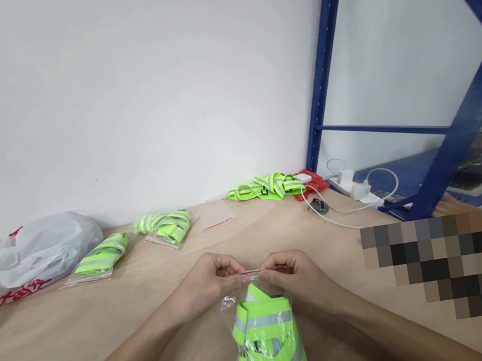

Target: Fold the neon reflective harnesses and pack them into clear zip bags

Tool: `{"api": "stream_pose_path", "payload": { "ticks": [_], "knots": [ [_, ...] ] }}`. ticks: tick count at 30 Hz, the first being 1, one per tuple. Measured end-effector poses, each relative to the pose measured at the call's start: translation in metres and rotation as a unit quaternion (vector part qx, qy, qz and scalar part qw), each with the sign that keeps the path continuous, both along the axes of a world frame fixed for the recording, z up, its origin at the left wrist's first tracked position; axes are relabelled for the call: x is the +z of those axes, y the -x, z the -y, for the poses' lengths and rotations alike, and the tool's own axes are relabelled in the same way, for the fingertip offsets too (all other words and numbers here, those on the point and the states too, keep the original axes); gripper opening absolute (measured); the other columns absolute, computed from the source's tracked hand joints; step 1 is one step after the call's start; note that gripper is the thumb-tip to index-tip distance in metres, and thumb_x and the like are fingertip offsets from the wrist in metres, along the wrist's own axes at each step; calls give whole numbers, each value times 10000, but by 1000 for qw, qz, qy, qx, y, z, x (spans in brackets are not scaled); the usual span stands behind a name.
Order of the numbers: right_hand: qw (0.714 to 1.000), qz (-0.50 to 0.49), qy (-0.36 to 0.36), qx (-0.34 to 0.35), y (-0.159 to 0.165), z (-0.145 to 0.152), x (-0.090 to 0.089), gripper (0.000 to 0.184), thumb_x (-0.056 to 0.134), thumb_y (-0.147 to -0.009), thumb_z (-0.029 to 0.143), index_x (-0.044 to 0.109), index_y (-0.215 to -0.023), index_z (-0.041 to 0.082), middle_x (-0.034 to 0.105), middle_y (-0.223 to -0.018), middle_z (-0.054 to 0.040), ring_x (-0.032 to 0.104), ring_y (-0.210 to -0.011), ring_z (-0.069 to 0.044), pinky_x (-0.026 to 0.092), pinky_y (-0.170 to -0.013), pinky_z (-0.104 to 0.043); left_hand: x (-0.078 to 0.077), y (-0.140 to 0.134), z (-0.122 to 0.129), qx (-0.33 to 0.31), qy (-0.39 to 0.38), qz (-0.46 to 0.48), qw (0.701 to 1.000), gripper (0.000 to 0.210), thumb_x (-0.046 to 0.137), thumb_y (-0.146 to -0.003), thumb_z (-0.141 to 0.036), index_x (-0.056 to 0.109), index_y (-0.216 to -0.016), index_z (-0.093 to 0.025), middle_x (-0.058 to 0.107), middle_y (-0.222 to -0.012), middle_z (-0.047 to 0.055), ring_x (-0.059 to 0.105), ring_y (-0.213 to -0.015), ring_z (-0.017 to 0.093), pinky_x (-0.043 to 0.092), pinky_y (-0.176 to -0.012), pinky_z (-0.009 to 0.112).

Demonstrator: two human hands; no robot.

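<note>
Between my two hands hangs a clear zip bag [228, 321] with a red line along its top edge. Inside it lies a folded neon-yellow reflective strap [269, 321] with grey stripes. My left hand [219, 277] pinches the left part of the bag's top edge between thumb and fingers. On the right part of the same edge, my right hand [288, 270] pinches too, thumbs a short gap apart. The lower end of the bag runs out of view at the bottom.
Along the wall lie a white plastic bag [57, 238], two bagged straps [102, 255], [166, 225], a flat zip bag [216, 214] and a loose strap [269, 187]. White cables [331, 212] and a blue frame [454, 154] stand right, with another person's hand [455, 204] beyond.
</note>
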State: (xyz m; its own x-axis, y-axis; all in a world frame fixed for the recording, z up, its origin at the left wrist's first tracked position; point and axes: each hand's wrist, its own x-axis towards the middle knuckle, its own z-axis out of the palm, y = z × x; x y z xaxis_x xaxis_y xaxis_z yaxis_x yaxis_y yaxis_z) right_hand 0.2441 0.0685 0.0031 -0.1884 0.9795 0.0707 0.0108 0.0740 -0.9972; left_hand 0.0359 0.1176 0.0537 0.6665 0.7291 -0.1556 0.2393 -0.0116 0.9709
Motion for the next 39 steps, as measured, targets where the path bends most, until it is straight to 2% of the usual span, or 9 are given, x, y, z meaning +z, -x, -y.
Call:
{"api": "stream_pose_path", "payload": {
  "ticks": [8, 13, 24, 30, 34, 39],
  "knots": [
    [1000, 25, -13, -6, 3, 2, 3, 359, 710, -799, 480, 600, -695, 154, 506, -622, 28, 425, -590, -96, 304, -536, -235, -5, 0, 0, 2, -15, -1, 1000, 308, 822, -703, -399, 703, -764, -122, 656, -651, 4, 548, -613, 120, 415, -591, 228],
    [1000, 10, -17, -3, 4, 3, 2, 375, 724, -791, 495, 590, -704, 156, 489, -617, 38, 403, -582, -88, 298, -533, -231, -2, -1, 1, -2, -11, -5, 1000, 340, 827, -688, -426, 719, -772, -114, 661, -662, 17, 548, -628, 128, 414, -598, 231],
    [999, 37, 10, 2, 0, -1, 1, 451, 751, -746, 584, 662, -693, 145, 553, -608, 5, 447, -588, -109, 319, -530, -237, 0, 4, -4, -15, -34, -46, 998, 296, 775, -735, -408, 718, -796, -125, 651, -655, 10, 543, -617, 129, 402, -586, 233],
    [1000, 25, 9, 5, 4, 2, 1, 378, 780, -729, 508, 683, -700, 144, 584, -626, 6, 469, -598, -109, 345, -557, -242, 5, 6, -3, -48, -29, -62, 996, 315, 803, -711, -414, 737, -806, -121, 640, -659, 1, 498, -608, 110, 365, -582, 221],
    [1000, 8, 13, 11, 10, 9, 4, 360, 783, -742, 487, 665, -687, 151, 570, -628, 18, 462, -602, -105, 347, -567, -245, -2, 1, 4, -52, -40, -51, 997, 322, 777, -750, -435, 736, -805, -121, 573, -600, -19, 450, -563, 99, 309, -518, 214],
    [1000, 5, 18, 18, 15, 12, 5, 395, 774, -751, 522, 661, -693, 148, 568, -627, 17, 459, -601, -105, 350, -574, -247, -9, -1, 4, -56, -32, -50, 997, 320, 800, -723, -422, 721, -802, -123, 613, -642, -4, 497, -587, 107, 355, -531, 205]
  ]
}}
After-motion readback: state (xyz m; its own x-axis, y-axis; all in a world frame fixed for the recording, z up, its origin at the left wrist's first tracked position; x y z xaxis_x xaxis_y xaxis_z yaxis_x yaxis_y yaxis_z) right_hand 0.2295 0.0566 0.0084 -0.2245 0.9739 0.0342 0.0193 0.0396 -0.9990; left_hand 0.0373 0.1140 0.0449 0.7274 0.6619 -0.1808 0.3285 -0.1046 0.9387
